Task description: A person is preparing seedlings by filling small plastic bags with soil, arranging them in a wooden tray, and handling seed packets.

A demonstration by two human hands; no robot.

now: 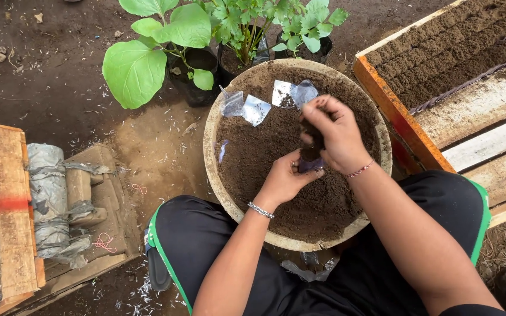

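A wide round basin [211,153] full of dark soil [265,146] sits between my knees. My left hand [285,178] grips a small clear plastic bag [310,165] over the soil. My right hand [335,131] is closed on a clump of soil right above the bag's mouth. Several small clear plastic bags [256,108] stand stuck in the soil at the far side of the basin.
Potted seedlings with broad green leaves [165,41] stand beyond the basin. A wooden tray with rows of soil [452,52] lies at the right. At the left are wooden boards [1,216] and a grey wrapped bundle [48,199] on bare ground.
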